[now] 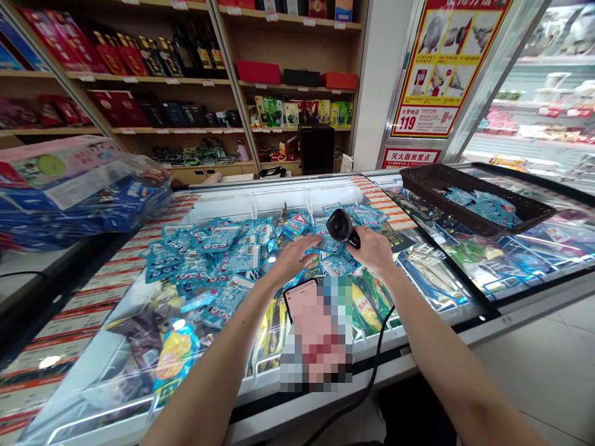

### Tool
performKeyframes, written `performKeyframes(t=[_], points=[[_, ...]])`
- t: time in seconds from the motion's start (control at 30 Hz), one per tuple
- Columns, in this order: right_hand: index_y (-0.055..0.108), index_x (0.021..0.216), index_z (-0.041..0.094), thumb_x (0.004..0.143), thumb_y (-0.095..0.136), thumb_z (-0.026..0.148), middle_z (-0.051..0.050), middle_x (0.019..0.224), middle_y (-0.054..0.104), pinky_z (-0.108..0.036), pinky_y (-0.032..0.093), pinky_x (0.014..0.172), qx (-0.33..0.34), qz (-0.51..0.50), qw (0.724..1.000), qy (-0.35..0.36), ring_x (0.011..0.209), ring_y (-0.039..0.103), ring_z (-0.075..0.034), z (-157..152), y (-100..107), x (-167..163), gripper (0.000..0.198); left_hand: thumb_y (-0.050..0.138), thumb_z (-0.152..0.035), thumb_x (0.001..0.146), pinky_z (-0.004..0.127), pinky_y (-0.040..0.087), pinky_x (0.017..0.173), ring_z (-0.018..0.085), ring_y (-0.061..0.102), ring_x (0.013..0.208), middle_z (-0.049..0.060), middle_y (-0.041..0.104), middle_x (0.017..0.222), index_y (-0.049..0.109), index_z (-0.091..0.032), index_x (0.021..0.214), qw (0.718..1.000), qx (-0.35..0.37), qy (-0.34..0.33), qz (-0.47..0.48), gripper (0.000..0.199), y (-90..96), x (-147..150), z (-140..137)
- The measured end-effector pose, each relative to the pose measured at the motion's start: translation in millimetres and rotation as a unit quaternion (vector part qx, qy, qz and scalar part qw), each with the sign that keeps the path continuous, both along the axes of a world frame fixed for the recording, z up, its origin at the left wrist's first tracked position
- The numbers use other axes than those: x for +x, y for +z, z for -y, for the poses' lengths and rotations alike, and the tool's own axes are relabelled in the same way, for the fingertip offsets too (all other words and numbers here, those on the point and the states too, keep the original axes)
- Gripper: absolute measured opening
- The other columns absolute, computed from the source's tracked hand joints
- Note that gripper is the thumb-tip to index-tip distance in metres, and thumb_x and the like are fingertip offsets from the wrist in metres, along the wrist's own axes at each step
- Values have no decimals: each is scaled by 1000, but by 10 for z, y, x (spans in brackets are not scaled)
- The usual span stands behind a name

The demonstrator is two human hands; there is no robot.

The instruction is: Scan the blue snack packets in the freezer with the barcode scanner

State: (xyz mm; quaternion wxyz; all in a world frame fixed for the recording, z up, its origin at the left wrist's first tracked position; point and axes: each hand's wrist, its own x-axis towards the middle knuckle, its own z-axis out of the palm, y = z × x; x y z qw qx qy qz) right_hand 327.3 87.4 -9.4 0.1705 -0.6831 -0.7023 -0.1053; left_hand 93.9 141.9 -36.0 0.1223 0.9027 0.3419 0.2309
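The right hand [374,253] is closed around the handle of a black handheld barcode scanner [340,225], its head raised over the far right part of a spread pile of blue snack packets [239,257]. The left hand [295,255] reaches in from the other side, fingers stretched forward and the thumb apart in a fairly wide pose, just beside the scanner; whether its fingertips touch a packet I cannot tell. The pile lies on the glass top of a chest freezer [269,414], mostly to the left of the hands, with colourful packages visible under the glass. Between the forearms lies a smartphone [303,298], its lower part blurred out by pixelation. A black cable [379,353] shows beside the right forearm and curves down over the freezer's front edge. To the right, a dark brown basket [488,227] holds more blue packets [495,207]; to the left sits a plastic-wrapped stack of boxes [79,207]. Wooden shelves [297,34] stand behind
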Motion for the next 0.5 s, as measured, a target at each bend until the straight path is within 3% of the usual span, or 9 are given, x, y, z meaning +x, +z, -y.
performKeyframes(t=[0.17, 0.3, 0.43, 0.5], points=[[55, 111, 21, 86, 47, 42, -7, 108, 64, -29, 43, 72, -12, 1, 1000, 1, 90, 63, -22, 8, 18, -11, 34, 35, -27, 92, 39, 39, 99, 19, 53, 118, 0, 61, 125, 58, -28, 120, 998, 57, 4, -40, 36, 22, -14, -34], [55, 115, 20, 86, 48, 42, -7, 106, 65, -29, 43, 72, -12, -2, 1000, -4, 88, 63, -22, 14, 27, -10, 37, 33, -20, 90, 37, 41, 93, 18, 58, 107, 0, 67, 113, 64, -26, 108, 993, 73, 78, -57, 37, 101, -127, -1], [56, 113, 20, 86, 48, 42, -8, 106, 65, -28, 43, 72, -16, 4, 1000, -9, 88, 63, -23, 19, 35, -10, 36, 37, -41, 90, 41, 40, 91, 23, 58, 101, 4, 67, 104, 63, -26, 110, 980, 103, 146, -87, 36, 159, -152, 86], [56, 113, 20, 86, 48, 42, -8, 105, 65, -28, 43, 71, -16, 7, 1000, -10, 88, 63, -23, 20, 36, -11, 36, 44, -58, 83, 42, 39, 90, 26, 55, 103, 7, 63, 106, 57, -28, 121, 975, 118, 158, -102, 50, 157, -133, 125]])
